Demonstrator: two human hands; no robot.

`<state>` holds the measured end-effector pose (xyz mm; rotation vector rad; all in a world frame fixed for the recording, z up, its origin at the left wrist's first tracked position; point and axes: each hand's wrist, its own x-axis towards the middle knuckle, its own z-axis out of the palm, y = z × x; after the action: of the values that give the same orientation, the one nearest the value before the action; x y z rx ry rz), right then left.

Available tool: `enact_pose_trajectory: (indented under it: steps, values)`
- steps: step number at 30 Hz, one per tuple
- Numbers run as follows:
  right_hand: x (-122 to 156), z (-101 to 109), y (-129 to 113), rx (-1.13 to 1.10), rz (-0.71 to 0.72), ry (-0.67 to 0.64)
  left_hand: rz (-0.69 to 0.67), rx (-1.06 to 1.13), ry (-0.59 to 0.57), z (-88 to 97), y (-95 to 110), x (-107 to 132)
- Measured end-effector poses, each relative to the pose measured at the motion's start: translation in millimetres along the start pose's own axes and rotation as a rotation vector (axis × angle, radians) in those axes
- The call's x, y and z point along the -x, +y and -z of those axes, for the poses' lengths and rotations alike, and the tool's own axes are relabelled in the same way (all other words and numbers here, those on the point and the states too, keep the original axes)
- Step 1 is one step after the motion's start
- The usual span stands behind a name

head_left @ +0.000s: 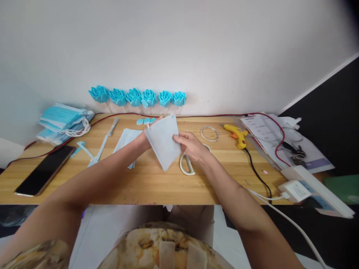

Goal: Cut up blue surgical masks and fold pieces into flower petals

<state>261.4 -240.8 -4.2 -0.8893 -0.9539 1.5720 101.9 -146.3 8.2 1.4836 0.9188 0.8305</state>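
Pale blue nonwoven sheet [164,144]: lifted above the wooden table [157,188], between both hands, tilted, one corner pointing down; brighter blue showing at the top corner.
Right hand [193,145]: pinching the sheet's right edge, thumb on the near face, fingers behind.
Left hand [146,139]: mostly hidden behind the sheet; cannot tell whether spread or closed.
Handling: probably very light, soft and limp, apt to crease, sag or flutter; barely slippery, fairly tear-resistant, though perhaps easily frayed at a cut edge.
Where to hold: best by opposite edges or corners, lightly pinched and gently stretched, leaving the middle unwrinkled.
Scissors [190,165]: pale handles partly under the right hand, blades out of sight.
Folded sheets [125,144]: lying left, beside the left forearm.
Blue fabric flowers [134,97]: six in a row on thin stems, before the wall.
Surgical masks [60,117]: stacked far left, near a dark-screened smartphone [45,172].
Yellow glue gun [237,134]: lying right, nozzle towards the metal ring [210,140]; no readable brand.
Printed papers [260,129]: text too small to read.
White charger [295,191]: grey print, illegible; plugged into the power strip [327,195].
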Motion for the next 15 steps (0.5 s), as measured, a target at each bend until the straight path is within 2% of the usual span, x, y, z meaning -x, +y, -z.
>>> enact_pose_trajectory:
  steps: [2,4,6,7,10,12,15]
  values:
    - [-6.4,0.9,3.0,-0.039,0.038,0.128,0.04,0.105,-0.091,7.0,-0.1,17.9]
    - [-11.4,2.3,6.8,-0.043,0.074,0.228,0.091,0.314,-0.213,12.0,-3.7,33.7]
    - [-13.1,2.4,10.4,-0.018,0.089,0.282,0.095,0.374,-0.249,15.4,-9.6,46.3]
    - [-12.3,1.6,11.7,0.01,0.079,0.282,0.081,0.338,-0.238,17.0,-12.5,51.0]
    - [-6.2,-2.3,9.9,0.14,0.024,0.213,0.072,0.163,-0.091,24.0,-16.2,58.8]
    - [-3.9,-1.8,4.1,0.247,0.029,0.178,0.094,0.143,-0.03,32.0,-13.8,61.0]
    - [-12.7,11.1,-7.7,0.405,0.083,0.204,0.112,0.228,-0.105,45.8,-9.4,64.7]
